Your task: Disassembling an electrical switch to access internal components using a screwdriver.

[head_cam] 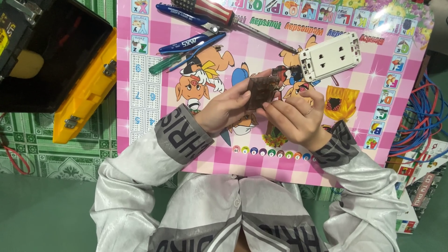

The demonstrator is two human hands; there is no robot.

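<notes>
Both hands meet over the middle of a pink checked play mat (pixel 154 126) with cartoon pigs on it. The left hand (pixel 224 109) and the right hand (pixel 294 119) both hold one small brown see-through plastic part (pixel 260 91). The fingers of each hand are curled tight around its sides, so it sits pinched between them, lifted a little above the mat.

Just past the brown part, near the mat's far edge, lies a white double wall socket (pixel 330 57), flat on the mat. A long screwdriver (pixel 233 19) with a striped handle lies along the same far edge, its tip pointing at the socket. Beside it rest blue-handled pliers (pixel 191 43) and a small green screwdriver (pixel 164 64).

Off the mat's left side stands an open yellow and black toolbox (pixel 81 93). Off its right side lies a bundle of red and blue wires (pixel 422 116).
</notes>
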